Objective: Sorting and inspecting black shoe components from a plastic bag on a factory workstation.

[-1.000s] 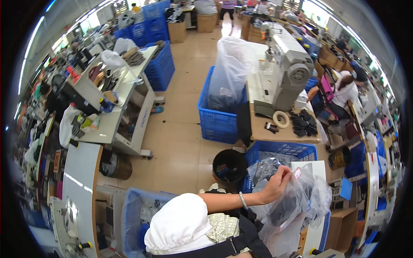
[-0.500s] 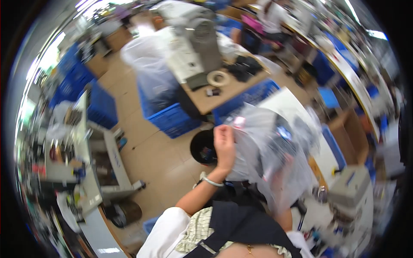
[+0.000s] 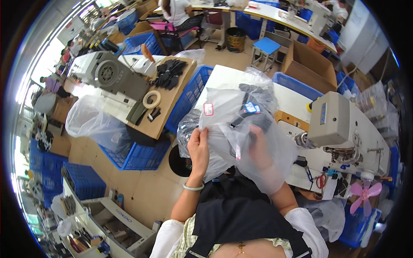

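Observation:
A clear, milky plastic bag (image 3: 223, 131) is spread in front of me over the end of a white sewing table. My left hand (image 3: 198, 150) pinches its left edge, just below a small red-bordered label (image 3: 208, 109). Through the cloudy plastic shows my right hand (image 3: 259, 146), inside the bag up to the forearm. It is nearest to a dark grey fabric bundle (image 3: 263, 122) bearing blue-and-white tags (image 3: 251, 108). The plastic blurs the right fingers, so their grip is unclear. More dark pieces in clear wrapping lie behind and to the left.
An industrial sewing machine (image 3: 331, 118) stands close on the right; another machine (image 3: 112, 75) is at left. A wooden board (image 3: 174, 103) carries black gloves (image 3: 169, 74) and a tape roll (image 3: 151, 99). Blue crates (image 3: 133, 157) and a black bin (image 3: 178, 162) stand on the floor.
The view has swung to the right and sharpened. My left hand now pinches the bag's edge beside the red-bordered label. Inside the bag, my right hand shows more plainly near the tagged bundle.

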A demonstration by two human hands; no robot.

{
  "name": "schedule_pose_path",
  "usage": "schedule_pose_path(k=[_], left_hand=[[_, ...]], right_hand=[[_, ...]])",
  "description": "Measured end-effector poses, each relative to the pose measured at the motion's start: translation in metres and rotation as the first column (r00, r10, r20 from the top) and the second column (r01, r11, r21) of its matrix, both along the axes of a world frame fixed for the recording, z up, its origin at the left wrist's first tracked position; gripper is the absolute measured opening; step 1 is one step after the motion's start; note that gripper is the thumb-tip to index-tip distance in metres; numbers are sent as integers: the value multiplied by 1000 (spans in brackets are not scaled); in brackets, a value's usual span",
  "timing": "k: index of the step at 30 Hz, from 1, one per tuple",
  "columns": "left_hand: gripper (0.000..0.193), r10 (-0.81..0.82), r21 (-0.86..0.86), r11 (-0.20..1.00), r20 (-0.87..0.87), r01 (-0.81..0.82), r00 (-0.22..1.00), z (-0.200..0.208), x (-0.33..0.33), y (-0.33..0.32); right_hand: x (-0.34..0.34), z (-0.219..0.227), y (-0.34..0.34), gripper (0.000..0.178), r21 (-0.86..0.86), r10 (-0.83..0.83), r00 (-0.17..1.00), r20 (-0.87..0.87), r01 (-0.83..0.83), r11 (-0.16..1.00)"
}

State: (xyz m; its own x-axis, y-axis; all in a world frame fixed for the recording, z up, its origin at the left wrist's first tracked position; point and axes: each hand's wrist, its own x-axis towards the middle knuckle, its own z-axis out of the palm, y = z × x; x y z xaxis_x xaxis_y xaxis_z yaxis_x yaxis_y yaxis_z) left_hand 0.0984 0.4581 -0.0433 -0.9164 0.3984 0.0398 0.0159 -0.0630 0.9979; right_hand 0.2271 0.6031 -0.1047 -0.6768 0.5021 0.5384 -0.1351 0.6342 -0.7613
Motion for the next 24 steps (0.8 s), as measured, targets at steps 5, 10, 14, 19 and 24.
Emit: schedule_pose_path(k=[5,10,14,19,24], left_hand=[[23,31,30,999,-53,-29,998,-10,-6,4],[30,77,24,997,-65,-76,995,-12,-15,12],[35,108,-111,983,-281,-144,954,-4,-21,16],[40,11,-94,995,-262,-37,965,-5,-64,11],[39,136,-93,983,-223,-160,965,-12,-145,-12]], right_hand=[[-7,30,-10,53,-3,-129,992,7,129,992],[-5,32,-9,47,-62,-39,992,119,46,997],[-6,47,-3,39,-120,-78,984,161,98,988],[-18,52,14,35,-873,-184,983,6,95,478],[38,16,66,26,-833,-76,982,171,186,522]])
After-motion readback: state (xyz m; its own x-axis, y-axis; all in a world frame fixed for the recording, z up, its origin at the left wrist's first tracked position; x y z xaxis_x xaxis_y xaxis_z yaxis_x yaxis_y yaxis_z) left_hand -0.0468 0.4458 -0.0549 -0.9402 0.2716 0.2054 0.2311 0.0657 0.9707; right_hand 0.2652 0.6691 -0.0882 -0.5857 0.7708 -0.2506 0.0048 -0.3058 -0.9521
